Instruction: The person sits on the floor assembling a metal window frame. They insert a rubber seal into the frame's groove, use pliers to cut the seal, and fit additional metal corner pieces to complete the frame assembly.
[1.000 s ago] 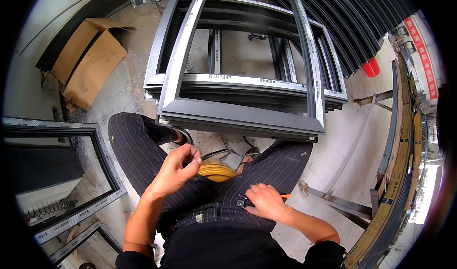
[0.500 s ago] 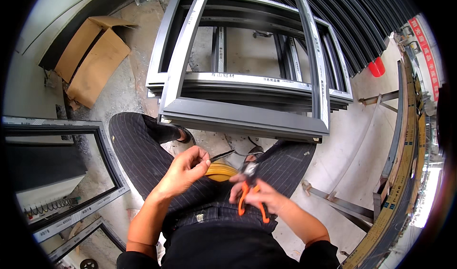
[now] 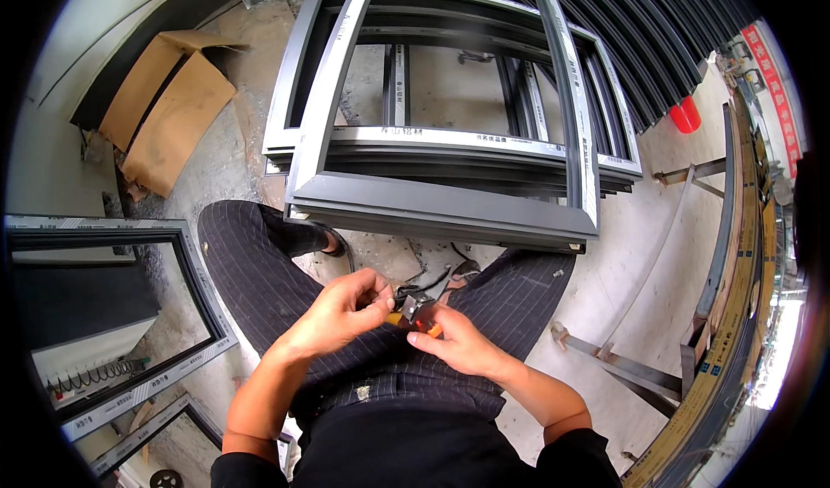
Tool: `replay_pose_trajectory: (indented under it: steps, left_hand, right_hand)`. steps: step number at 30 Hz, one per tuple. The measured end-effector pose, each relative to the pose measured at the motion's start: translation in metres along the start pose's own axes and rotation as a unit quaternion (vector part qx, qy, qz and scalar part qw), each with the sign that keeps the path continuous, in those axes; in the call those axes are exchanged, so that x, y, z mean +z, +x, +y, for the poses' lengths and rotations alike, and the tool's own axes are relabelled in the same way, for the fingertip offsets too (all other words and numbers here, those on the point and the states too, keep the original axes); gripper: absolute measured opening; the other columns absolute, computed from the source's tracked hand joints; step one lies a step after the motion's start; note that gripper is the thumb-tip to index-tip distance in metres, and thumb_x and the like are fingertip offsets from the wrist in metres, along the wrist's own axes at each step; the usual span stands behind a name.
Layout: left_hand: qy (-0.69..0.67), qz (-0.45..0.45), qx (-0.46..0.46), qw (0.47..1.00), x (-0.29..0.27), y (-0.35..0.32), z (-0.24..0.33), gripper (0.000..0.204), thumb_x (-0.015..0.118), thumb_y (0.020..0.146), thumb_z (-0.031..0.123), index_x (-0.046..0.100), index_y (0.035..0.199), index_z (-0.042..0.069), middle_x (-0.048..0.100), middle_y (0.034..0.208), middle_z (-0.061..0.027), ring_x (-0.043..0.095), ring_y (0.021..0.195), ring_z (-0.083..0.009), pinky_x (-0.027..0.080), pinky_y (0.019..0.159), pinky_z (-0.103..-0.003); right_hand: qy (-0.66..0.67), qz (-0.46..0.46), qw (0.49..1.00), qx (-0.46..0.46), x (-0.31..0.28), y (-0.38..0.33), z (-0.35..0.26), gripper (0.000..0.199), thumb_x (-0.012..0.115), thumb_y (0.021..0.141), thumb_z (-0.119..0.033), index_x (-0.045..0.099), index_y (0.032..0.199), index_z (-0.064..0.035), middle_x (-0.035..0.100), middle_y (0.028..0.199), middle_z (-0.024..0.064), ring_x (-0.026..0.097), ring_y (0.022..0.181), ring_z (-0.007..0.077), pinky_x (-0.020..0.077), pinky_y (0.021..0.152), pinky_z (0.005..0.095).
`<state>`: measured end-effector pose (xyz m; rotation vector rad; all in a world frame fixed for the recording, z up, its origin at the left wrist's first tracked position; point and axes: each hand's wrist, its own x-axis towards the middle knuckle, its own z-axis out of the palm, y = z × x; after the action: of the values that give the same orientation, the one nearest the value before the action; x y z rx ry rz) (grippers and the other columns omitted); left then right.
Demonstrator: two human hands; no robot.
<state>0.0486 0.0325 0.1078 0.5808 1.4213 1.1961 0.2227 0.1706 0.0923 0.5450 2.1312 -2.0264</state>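
Note:
My left hand [image 3: 353, 308] pinches the end of a thin black strip [image 3: 439, 280], which runs out past the fingertips toward the window frames. In my right hand [image 3: 460, 339] is a pair of pliers [image 3: 422, 308] with orange handles, its metal jaws close to the left fingertips and to the strip. Whether the jaws touch the strip, I cannot tell. Just ahead of my knees lies a stack of dark grey window frames [image 3: 432, 203] with white printed film, the top one set askew over the others. Part of a yellow round thing [image 3: 396, 318] shows behind my hands.
Bent cardboard [image 3: 181, 121] lies on the floor at far left. More film-covered frames [image 3: 203, 306] stand near my left leg. Dark long profiles [image 3: 622, 38] and a red cup-like thing [image 3: 685, 116] are at far right, and a metal rack [image 3: 622, 371] with long bars stands nearer.
The right hand has turned the pliers from pointing handles down to jaws beside the left fingertips. My left hand has shifted slightly right, and the strip's visible part now sits farther right.

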Motion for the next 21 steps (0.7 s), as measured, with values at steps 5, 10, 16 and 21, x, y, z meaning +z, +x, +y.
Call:
replay_pose_trajectory:
  steps: [5, 10, 16, 21]
  left_hand:
    - [0.098, -0.013, 0.018, 0.995, -0.002, 0.002, 0.003, 0.008, 0.059, 0.085, 0.006, 0.056, 0.088, -0.001, 0.055, 0.078, 0.0012, 0.049, 0.072, -0.0060, 0.042, 0.064, -0.023]
    - [0.180, -0.011, 0.045, 0.982, 0.001, 0.010, 0.009, 0.013, 0.061, 0.079, 0.009, 0.056, 0.083, -0.003, 0.058, 0.070, -0.0113, 0.055, 0.064, -0.0178, 0.046, 0.062, -0.032]
    - [0.255, 0.001, 0.112, 0.960, 0.025, 0.042, -0.005, 0.015, 0.061, 0.082, 0.012, 0.058, 0.087, -0.002, 0.061, 0.076, -0.0111, 0.059, 0.068, -0.0182, 0.048, 0.065, -0.032]
    - [0.238, 0.048, 0.186, 0.952, 0.055, 0.060, -0.014, 0.017, 0.063, 0.084, 0.015, 0.057, 0.090, -0.001, 0.060, 0.081, -0.0157, 0.060, 0.079, -0.0329, 0.048, 0.072, -0.040]
  right_hand:
    - [-0.178, 0.046, 0.982, -0.049, -0.002, 0.001, 0.010, 0.029, 0.065, 0.083, -0.016, 0.057, 0.104, 0.0011, 0.058, 0.094, 0.0175, 0.056, 0.094, 0.0344, 0.0462, 0.080, 0.0416]
    - [-0.292, 0.074, 0.951, -0.067, -0.009, -0.002, 0.007, 0.027, 0.067, 0.081, -0.017, 0.058, 0.099, -0.0001, 0.059, 0.089, 0.0160, 0.057, 0.089, 0.0346, 0.0471, 0.078, 0.0431]
    - [-0.424, 0.206, 0.882, -0.024, -0.025, -0.017, 0.041, 0.023, 0.068, 0.081, -0.024, 0.059, 0.088, -0.0041, 0.061, 0.077, 0.0137, 0.061, 0.073, 0.0346, 0.0495, 0.065, 0.0430]
    - [-0.131, 0.352, 0.912, 0.167, -0.095, -0.073, 0.060, 0.028, 0.065, 0.087, -0.028, 0.056, 0.088, -0.0014, 0.062, 0.078, 0.0160, 0.062, 0.066, 0.0280, 0.0473, 0.058, 0.0379]
